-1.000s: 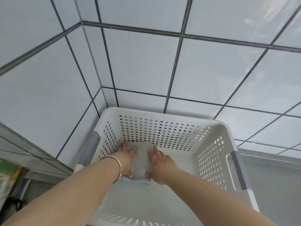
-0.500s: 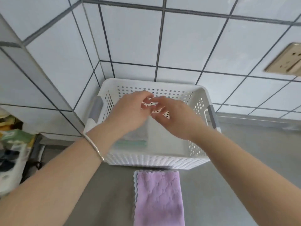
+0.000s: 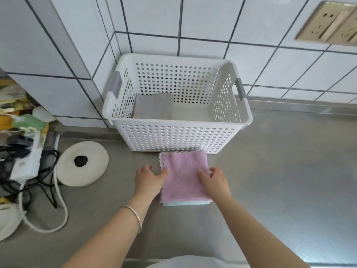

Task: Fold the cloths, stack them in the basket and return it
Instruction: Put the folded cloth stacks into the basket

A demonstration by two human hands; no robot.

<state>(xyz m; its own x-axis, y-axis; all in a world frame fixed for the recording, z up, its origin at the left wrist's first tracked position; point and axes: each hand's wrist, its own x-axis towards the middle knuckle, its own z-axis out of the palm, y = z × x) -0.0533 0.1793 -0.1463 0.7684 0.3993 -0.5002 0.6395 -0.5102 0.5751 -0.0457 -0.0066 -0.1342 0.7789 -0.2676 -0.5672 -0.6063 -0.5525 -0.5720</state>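
Note:
A white perforated basket with grey handles stands on the steel counter against the tiled wall. Inside it, at the left, lies a folded grey cloth. In front of the basket a folded pink cloth lies on the counter, with a teal layer showing along its near edge. My left hand is at the cloth's left edge, thumb resting on the pink surface. My right hand is at the right edge, thumb also on the cloth. The fingers of both hands are relaxed and spread.
A round white kettle base sits left of the cloth. Further left are a power strip, tangled black cables and a white cord. A wall socket is at the upper right. Bare steel counter stretches to the right.
Both hands came out of the basket, leaving the grey cloth inside, and dropped to the pink cloth on the counter. The view tilted down.

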